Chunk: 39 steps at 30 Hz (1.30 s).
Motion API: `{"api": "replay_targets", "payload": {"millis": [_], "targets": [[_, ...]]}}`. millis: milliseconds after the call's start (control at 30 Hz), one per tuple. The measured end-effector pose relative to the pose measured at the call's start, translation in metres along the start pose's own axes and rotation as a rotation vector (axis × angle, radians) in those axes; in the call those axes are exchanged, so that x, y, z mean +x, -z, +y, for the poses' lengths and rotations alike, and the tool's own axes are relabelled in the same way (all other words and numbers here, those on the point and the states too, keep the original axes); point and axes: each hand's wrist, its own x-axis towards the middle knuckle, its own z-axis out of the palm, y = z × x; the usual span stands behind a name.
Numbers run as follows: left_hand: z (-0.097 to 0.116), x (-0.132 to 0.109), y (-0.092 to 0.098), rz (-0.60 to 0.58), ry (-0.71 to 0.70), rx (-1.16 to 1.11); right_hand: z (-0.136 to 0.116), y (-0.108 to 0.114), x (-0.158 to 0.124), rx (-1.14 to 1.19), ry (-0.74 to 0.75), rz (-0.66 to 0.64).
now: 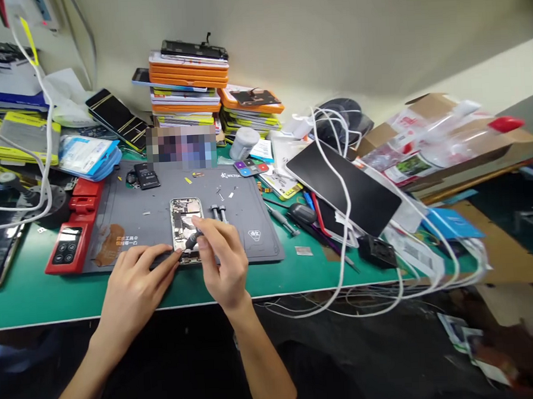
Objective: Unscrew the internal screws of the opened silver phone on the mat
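Observation:
An opened phone (185, 212) lies on a grey work mat (150, 196), its inner parts showing. My right hand (223, 264) pinches a small dark screwdriver (191, 241), tilted, with its tip down at the phone's lower left. My left hand (139, 283) lies at the mat's front edge, fingers stretched out, fingertips touching the phone's lower left side. Two more screwdrivers (219, 212) lie just right of the phone, partly behind my right hand. A loose black battery (147, 175) rests farther back on the mat, and tiny pieces lie scattered about.
A red device with buttons (74, 236) borders the mat on the left. Stacks of orange and yellow boxes (188, 78) rise at the back. To the right are tools, a dark flat panel (344, 186), and white cables (345, 219) hanging over the front edge.

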Motion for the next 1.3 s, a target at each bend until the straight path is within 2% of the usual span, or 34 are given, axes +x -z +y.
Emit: {"api": "replay_targets", "payload": {"millis": [600, 800, 1100, 1167, 1300], "targets": [[0.008, 0.000, 0.003, -0.004, 0.034, -0.030, 0.000, 0.002, -0.005, -0.013, -0.007, 0.056], [0.009, 0.001, 0.003, -0.001, 0.030, -0.041, 0.000, 0.002, -0.006, -0.008, 0.009, 0.045], [0.010, 0.001, 0.002, -0.004, 0.029, -0.041, 0.001, 0.000, -0.013, -0.023, -0.050, -0.019], [0.010, -0.001, 0.002, -0.011, 0.032, -0.045, 0.001, -0.001, -0.015, 0.006, -0.055, 0.016], [0.009, -0.002, 0.002, 0.010, 0.086, -0.145, 0.000, 0.000, -0.020, 0.140, -0.079, 0.165]]}}
